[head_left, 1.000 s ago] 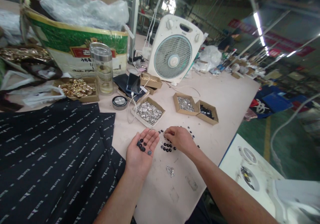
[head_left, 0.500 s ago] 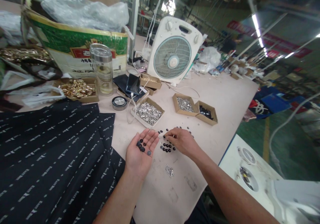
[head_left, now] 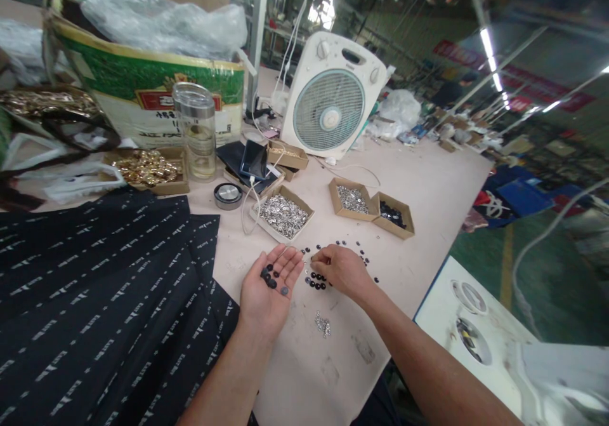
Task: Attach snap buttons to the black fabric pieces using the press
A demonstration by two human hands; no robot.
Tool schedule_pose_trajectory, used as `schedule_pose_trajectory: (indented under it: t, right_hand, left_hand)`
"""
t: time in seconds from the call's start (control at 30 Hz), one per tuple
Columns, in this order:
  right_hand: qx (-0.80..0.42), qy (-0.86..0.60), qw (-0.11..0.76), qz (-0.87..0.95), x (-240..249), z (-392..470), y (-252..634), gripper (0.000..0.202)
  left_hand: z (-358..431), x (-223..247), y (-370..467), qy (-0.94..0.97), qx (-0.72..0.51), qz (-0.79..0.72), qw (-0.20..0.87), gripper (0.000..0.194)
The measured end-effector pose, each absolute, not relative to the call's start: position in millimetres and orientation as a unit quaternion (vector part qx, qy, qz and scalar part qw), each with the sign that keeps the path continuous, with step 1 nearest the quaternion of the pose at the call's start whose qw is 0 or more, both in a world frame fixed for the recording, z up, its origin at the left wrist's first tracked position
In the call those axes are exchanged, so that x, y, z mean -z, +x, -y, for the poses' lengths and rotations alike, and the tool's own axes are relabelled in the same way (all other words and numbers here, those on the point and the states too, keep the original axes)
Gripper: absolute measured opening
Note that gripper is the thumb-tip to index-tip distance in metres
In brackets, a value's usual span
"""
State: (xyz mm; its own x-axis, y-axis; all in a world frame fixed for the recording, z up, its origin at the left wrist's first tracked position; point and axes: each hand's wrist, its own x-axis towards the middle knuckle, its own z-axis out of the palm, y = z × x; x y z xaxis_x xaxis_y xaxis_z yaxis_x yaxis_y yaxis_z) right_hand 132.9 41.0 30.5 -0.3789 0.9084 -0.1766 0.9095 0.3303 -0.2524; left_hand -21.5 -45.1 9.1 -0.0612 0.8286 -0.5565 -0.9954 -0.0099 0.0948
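The left hand (head_left: 266, 289) is open with palm up, and it holds several loose black snap caps (head_left: 271, 280). The right hand (head_left: 340, 267) has its fingertips pinched narrow, low above the table (head_left: 413, 178); I cannot tell if a piece is between them. Black domed caps (head_left: 318, 280) lie on the table beside this hand. Nearer to the person is a small pile of silver rings (head_left: 322, 324). Beyond the left hand stands a carton tray of silver fasteners (head_left: 284, 215)
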Motion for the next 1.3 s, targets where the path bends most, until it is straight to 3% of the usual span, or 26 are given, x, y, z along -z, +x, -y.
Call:
schedule_pose_trajectory:
  t: [0.47, 0.77, 0.97, 1.07, 1.17, 1.3]
  right_hand:
    - [0.145, 0.533, 0.027, -0.833, -34.2, -39.4, 134.5, 0.021]
    - [0.137, 0.600, -0.001, -0.789, -32.0, -39.7, 130.2, 0.009]
    - [0.102, 0.553, 0.012, -0.827, -34.2, -37.5, 135.2, 0.017]
    - [0.090, 0.537, -0.042, -0.838, -47.9, -29.7, 132.6, 0.016]
    - [0.131, 0.483, -0.116, -0.858, -63.3, -12.7, 121.7, 0.013]
    - [0.212, 0.372, -0.104, -0.898, -63.7, 12.5, 102.0, 0.009]
  left_hand:
    - [45.0, -8.9, -21.4, -0.168, -0.689, -0.235, 0.664, 0.028]
    - [44.4, -10.7, -21.2, -0.171, -0.689, -0.237, 0.663, 0.029]
    - [43.7, -8.4, -20.1, -0.163, -0.692, -0.238, 0.662, 0.029]
    - [43.9, -7.0, -20.3, -0.157, -0.694, -0.241, 0.660, 0.029]
    - [44.2, -8.0, -21.2, -0.157, -0.692, -0.243, 0.661, 0.029]
    - [43.9, -10.3, -21.9, -0.157, -0.687, -0.244, 0.666, 0.030]
